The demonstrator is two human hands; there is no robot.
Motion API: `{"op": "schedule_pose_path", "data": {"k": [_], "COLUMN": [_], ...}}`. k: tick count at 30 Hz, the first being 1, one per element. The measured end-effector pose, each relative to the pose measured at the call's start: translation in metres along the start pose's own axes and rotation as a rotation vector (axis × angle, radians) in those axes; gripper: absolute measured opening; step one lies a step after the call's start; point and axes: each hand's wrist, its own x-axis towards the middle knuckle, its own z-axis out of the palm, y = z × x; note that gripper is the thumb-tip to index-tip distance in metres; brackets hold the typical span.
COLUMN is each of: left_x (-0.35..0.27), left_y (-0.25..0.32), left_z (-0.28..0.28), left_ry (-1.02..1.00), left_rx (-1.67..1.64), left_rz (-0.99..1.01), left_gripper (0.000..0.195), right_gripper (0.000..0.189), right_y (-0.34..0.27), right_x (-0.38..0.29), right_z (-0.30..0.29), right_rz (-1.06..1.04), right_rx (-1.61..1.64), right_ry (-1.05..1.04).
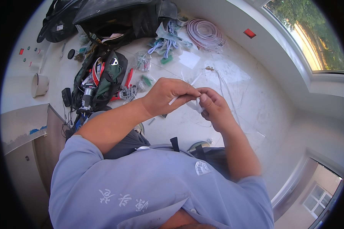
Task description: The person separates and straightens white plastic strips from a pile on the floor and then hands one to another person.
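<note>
My left hand point(169, 96) and my right hand point(215, 107) meet at the fingertips above the pale floor. Thumb and fingers of each hand pinch a thin white strip point(173, 100). One short end sticks out below my left palm. More of the white material, looped or crumpled, hangs by my right fingers; its exact form is hard to tell. Under the hands lies a clear plastic sheet or bag point(232, 74), with thin pale strands running across the floor beside it.
An open tool bag point(111, 68) with a power tool point(88, 98) stands at left. Beside it lies a red-handled tool point(129, 78). Farther off are a large black bag point(117, 15), bundled cables point(169, 43), a coiled pale hose or strip point(205, 33) and a white paper point(189, 59).
</note>
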Motion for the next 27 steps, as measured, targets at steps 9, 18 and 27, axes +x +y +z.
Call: {"op": "schedule_pose_path", "data": {"k": [9,18,27], "left_x": [0.008,0.006,-0.022], "left_y": [-0.003,0.006,0.009], "left_z": [-0.016,-0.043,-0.035], "left_ry": [-0.092,-0.297,-0.403], "left_rx": [0.235,0.098,0.231], "left_rz": [-0.028,-0.180,-0.104], "left_gripper": [0.019,0.026,0.036], "right_gripper": [0.032,0.015,0.018], "right_y": [-0.006,-0.037,-0.027], "right_x": [-0.005,-0.030,-0.065], "right_z": [-0.027,-0.056,-0.061], "right_rz": [-0.162,-0.687,-0.703], "right_rx": [-0.326,-1.035,-1.368], "right_ry": [0.045,-0.044,-0.112]}}
